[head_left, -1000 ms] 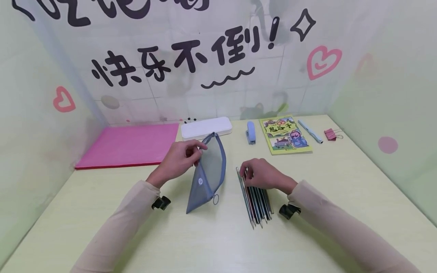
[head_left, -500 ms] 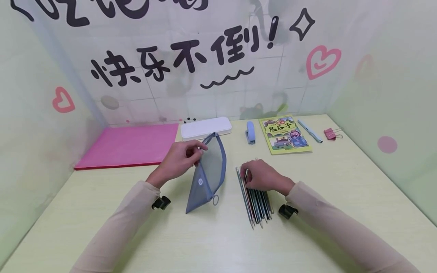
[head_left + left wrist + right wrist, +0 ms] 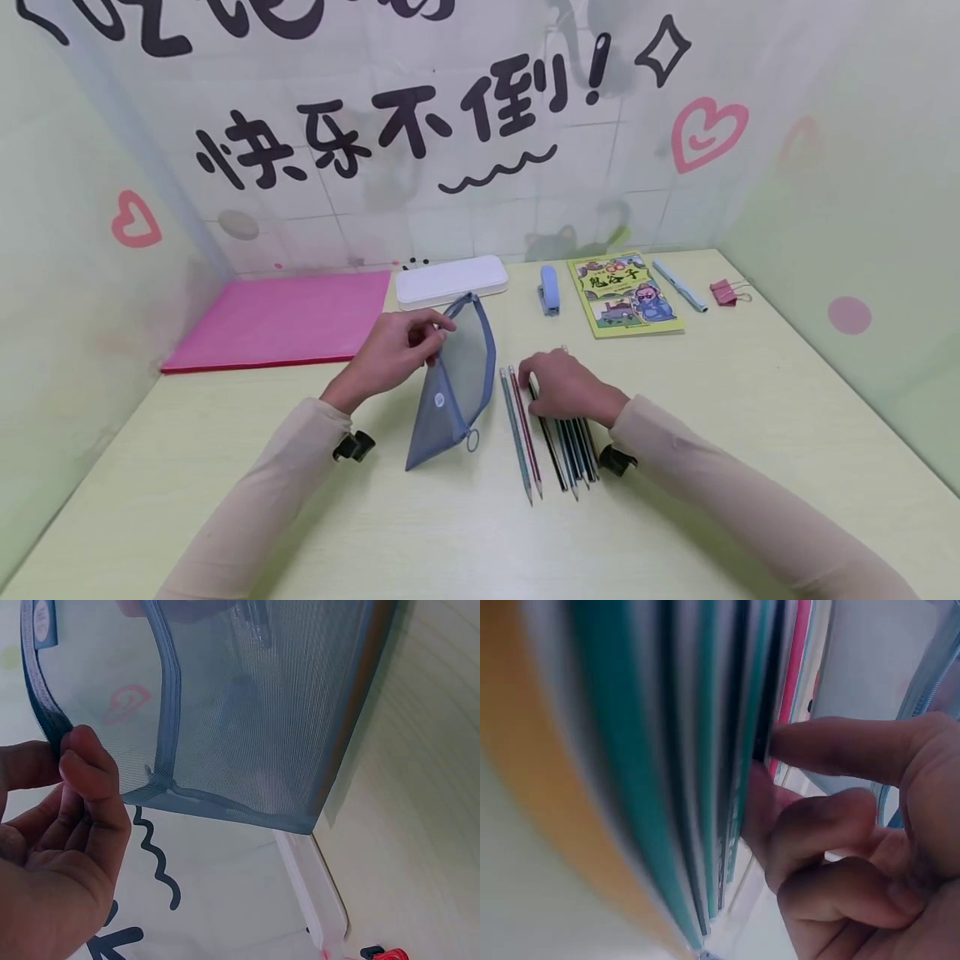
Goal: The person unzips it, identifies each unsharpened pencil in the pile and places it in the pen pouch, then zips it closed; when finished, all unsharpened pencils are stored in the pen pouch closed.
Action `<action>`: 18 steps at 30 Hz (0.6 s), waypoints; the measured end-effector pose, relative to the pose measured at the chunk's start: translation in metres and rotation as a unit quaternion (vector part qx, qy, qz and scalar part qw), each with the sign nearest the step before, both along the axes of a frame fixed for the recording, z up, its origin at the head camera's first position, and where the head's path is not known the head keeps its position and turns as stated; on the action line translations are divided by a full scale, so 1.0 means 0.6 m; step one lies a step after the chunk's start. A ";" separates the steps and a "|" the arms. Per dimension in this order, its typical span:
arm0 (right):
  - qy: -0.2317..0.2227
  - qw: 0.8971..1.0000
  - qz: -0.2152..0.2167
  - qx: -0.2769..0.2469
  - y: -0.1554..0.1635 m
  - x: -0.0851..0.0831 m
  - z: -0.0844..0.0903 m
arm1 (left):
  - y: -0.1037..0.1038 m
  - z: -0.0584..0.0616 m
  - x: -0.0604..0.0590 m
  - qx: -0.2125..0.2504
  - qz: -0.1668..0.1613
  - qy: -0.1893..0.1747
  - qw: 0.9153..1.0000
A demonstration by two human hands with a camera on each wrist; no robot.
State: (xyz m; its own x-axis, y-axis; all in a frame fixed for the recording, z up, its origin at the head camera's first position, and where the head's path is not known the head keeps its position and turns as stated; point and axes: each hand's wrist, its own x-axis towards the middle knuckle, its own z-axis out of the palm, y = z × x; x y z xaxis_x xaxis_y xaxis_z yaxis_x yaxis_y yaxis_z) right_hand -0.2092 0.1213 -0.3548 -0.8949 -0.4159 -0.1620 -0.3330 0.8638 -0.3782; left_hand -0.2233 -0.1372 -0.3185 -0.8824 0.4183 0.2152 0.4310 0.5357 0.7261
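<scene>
My left hand [image 3: 393,350] pinches the rim of a blue mesh zip pouch [image 3: 438,421], which stands with its mouth wide toward the right. In the left wrist view, the thumb and forefinger grip the zipper edge of the pouch [image 3: 240,727]. Over a row of pencils [image 3: 579,454], my right hand [image 3: 564,385] has thumb and finger on a black pencil [image 3: 552,454] at its left side. A teal pencil [image 3: 516,437] and a red pencil [image 3: 527,437] lie apart from the row, nearer the pouch. The right wrist view shows the pencils [image 3: 637,772] up close, blurred.
Behind the pouch lies a white case [image 3: 453,282], with a pink folder [image 3: 277,321] to its left. A blue stapler [image 3: 550,290], a comic-style booklet [image 3: 628,296], a light blue pen [image 3: 679,286] and a pink binder clip [image 3: 726,292] sit along the back right.
My right hand has shifted slightly left. The teal and red pencils have slid left, away from the others, and the black pencil stands out from the row. The left hand stays put.
</scene>
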 end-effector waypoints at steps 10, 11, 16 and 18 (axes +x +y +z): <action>-0.110 0.987 -0.051 -0.107 0.007 -0.016 0.006 | -0.001 0.003 0.002 0.014 -0.009 -0.007 1.000; -0.113 0.985 -0.052 -0.121 0.008 -0.017 0.007 | -0.002 0.003 0.001 0.014 -0.010 -0.007 1.000; -0.109 0.967 -0.062 -0.222 0.017 -0.023 0.021 | 0.001 0.003 -0.001 0.012 -0.010 -0.006 1.000; -0.106 0.955 -0.072 -0.266 0.017 -0.026 0.032 | 0.003 0.003 0.000 0.010 -0.004 -0.008 1.000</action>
State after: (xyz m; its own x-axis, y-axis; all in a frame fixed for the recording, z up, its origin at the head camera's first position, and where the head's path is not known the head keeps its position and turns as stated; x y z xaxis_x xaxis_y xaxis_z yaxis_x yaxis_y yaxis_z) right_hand -0.2247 0.1316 -0.3358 -0.9197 -0.3642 -0.1465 -0.0912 0.5610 -0.8228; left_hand -0.2235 -0.1357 -0.3167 -0.8819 0.4221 0.2100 0.4246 0.5177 0.7428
